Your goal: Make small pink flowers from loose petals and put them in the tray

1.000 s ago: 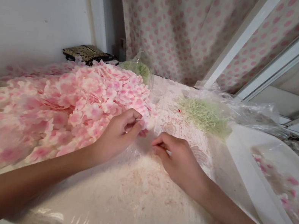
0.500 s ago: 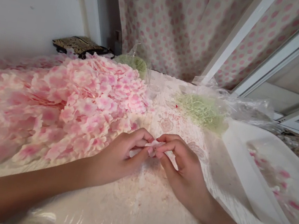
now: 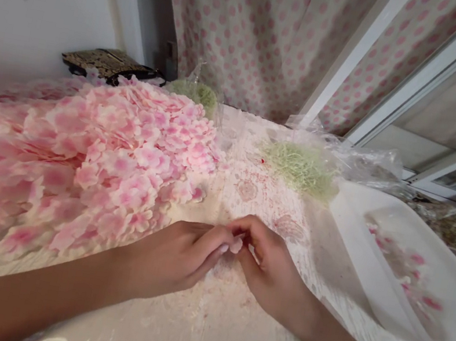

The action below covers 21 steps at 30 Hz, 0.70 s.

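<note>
My left hand and my right hand meet fingertip to fingertip over the plastic-covered table. Both are closed in a pinch on a small pale pink fabric petal held between them. A big heap of pink and white fabric flower petals lies just left of my left hand. A pile of pale green stems sits behind my right hand.
A second green bundle in a clear bag lies at the back by the polka-dot curtain. A dark patterned pouch rests by the wall. Clear plastic bags and a bag with pink pieces lie at the right.
My left hand left the petal heap with a petal and came to meet my right hand. Both hands then moved nearer to me, still joined on the petal.
</note>
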Each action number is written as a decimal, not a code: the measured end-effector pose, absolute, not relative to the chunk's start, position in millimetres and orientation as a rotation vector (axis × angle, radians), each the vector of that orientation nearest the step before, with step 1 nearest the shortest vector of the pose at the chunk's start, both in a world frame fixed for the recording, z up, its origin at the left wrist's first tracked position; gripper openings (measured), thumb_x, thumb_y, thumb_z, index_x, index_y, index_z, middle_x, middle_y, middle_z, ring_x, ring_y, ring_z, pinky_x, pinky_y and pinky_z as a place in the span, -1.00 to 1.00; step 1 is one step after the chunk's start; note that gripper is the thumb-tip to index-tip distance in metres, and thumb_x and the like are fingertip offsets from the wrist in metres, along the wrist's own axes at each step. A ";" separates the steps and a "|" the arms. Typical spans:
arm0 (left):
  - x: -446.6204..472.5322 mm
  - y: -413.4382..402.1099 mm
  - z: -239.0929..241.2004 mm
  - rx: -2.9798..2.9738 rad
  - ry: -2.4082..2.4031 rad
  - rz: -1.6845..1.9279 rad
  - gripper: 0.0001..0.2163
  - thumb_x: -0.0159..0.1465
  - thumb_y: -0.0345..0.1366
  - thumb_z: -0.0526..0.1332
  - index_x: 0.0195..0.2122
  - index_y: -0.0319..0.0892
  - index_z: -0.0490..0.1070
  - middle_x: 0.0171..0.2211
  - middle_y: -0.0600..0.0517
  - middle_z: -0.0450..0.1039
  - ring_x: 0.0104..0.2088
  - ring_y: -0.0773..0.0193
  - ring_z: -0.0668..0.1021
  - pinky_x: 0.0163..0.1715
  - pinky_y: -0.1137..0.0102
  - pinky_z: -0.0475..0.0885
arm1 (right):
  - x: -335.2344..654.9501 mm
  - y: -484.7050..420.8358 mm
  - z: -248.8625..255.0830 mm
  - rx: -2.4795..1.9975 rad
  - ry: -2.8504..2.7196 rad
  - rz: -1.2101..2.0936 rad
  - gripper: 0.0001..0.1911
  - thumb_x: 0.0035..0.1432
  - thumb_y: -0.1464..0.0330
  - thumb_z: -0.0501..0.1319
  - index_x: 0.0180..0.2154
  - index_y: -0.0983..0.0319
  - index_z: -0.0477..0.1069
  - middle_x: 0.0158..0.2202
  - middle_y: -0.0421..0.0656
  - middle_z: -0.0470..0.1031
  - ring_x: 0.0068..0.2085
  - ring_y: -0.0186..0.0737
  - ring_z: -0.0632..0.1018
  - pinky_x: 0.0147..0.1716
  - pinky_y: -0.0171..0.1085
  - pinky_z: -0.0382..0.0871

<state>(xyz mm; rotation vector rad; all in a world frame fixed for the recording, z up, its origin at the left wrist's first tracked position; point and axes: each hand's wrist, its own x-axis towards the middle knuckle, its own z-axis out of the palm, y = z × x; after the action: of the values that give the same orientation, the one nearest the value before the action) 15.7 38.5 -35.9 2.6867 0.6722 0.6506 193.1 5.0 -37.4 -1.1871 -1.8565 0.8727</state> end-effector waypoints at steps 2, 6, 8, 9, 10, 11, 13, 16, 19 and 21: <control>16.5 38.5 -37.8 2.745 0.634 0.729 -0.90 0.31 -0.44 -0.07 -0.18 -0.14 0.10 -0.38 0.02 0.45 -0.47 0.29 0.53 -0.49 0.44 0.38 | 195.2 5.7 -34.8 -1.199 -1.915 0.833 -0.74 0.05 0.65 -0.02 -0.34 0.19 0.24 -0.40 -0.26 0.35 -0.36 -0.38 0.41 -0.38 -0.37 0.28; 16.5 38.4 -37.8 2.714 0.659 0.848 -0.79 0.30 -0.42 -0.02 -0.04 -0.19 0.04 -0.26 -0.08 0.49 -0.36 0.24 0.57 -0.40 0.39 0.47 | 210.1 18.1 -28.1 -1.306 -1.860 0.618 -0.78 0.08 0.60 -0.01 -0.32 0.20 0.26 -0.35 -0.21 0.42 -0.30 -0.31 0.47 -0.30 -0.31 0.30; 15.2 39.0 -37.2 2.725 0.688 0.819 -0.76 0.30 -0.40 -0.01 -0.01 -0.20 0.04 -0.24 -0.09 0.50 -0.32 0.20 0.58 -0.36 0.34 0.48 | 224.6 31.7 -26.5 -1.420 -1.754 0.447 -0.85 0.13 0.52 0.01 -0.29 0.21 0.27 -0.25 -0.14 0.46 -0.20 -0.22 0.48 -0.23 -0.24 0.30; 14.6 39.6 -36.9 2.736 0.704 0.794 -0.76 0.31 -0.39 -0.02 -0.01 -0.20 0.05 -0.25 -0.09 0.50 -0.31 0.19 0.58 -0.35 0.31 0.49 | 232.7 40.0 -26.8 -1.478 -1.701 0.381 -0.88 0.16 0.48 0.00 -0.28 0.21 0.26 -0.22 -0.10 0.47 -0.18 -0.18 0.49 -0.22 -0.21 0.30; 14.2 40.1 -36.8 2.748 0.714 0.766 -0.77 0.31 -0.38 -0.03 -0.01 -0.19 0.05 -0.26 -0.09 0.50 -0.32 0.18 0.58 -0.35 0.29 0.49 | 240.6 48.9 -27.8 -1.532 -1.665 0.351 -0.90 0.17 0.45 -0.01 -0.28 0.21 0.24 -0.18 -0.06 0.47 -0.16 -0.14 0.49 -0.21 -0.18 0.30; 14.0 40.7 -36.7 2.760 0.720 0.737 -0.77 0.31 -0.38 -0.03 -0.01 -0.19 0.06 -0.27 -0.09 0.51 -0.32 0.17 0.58 -0.35 0.28 0.49 | 247.7 58.3 -29.5 -1.573 -1.652 0.340 -0.92 0.18 0.43 -0.01 -0.27 0.21 0.22 -0.14 -0.04 0.47 -0.15 -0.11 0.49 -0.20 -0.15 0.29; 14.1 41.6 -36.7 2.775 0.726 0.689 -0.77 0.31 -0.38 -0.05 -0.01 -0.19 0.06 -0.28 -0.08 0.51 -0.33 0.17 0.58 -0.35 0.26 0.49 | 258.0 77.6 -33.9 -1.612 -1.645 0.331 -0.94 0.18 0.41 -0.02 -0.28 0.20 0.18 -0.10 -0.01 0.46 -0.15 -0.09 0.49 -0.17 -0.12 0.28; 14.3 42.2 -36.9 2.780 0.731 0.661 -0.77 0.31 -0.38 -0.05 -0.01 -0.20 0.06 -0.31 -0.05 0.52 -0.34 0.17 0.58 -0.36 0.26 0.49 | 262.3 105.8 -39.3 -1.618 -1.645 0.327 -0.94 0.15 0.42 -0.02 -0.28 0.20 0.17 -0.11 0.01 0.46 -0.17 -0.08 0.49 -0.17 -0.10 0.28; 13.5 42.5 -37.2 2.789 0.744 0.670 -0.77 0.31 -0.37 -0.05 -0.01 -0.20 0.06 -0.31 -0.05 0.52 -0.34 0.18 0.58 -0.35 0.26 0.49 | 260.5 129.1 -39.8 -1.639 -1.618 0.303 -0.94 0.09 0.47 0.02 -0.35 0.21 0.18 -0.23 0.03 0.48 -0.20 -0.02 0.48 -0.17 -0.06 0.26; 12.9 43.0 -37.5 2.795 0.751 0.675 -0.77 0.32 -0.36 -0.06 -0.01 -0.21 0.07 -0.31 -0.07 0.52 -0.33 0.17 0.58 -0.33 0.25 0.48 | 260.6 138.6 -38.1 -1.649 -1.587 0.298 -0.92 0.03 0.49 0.05 -0.41 0.20 0.17 -0.33 0.01 0.48 -0.24 0.00 0.48 -0.18 -0.05 0.25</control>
<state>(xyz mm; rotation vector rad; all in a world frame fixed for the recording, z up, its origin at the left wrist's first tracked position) 12.9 43.0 -37.5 2.7950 0.7510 0.6751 260.6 138.6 -38.1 -1.6493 -1.5867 0.2983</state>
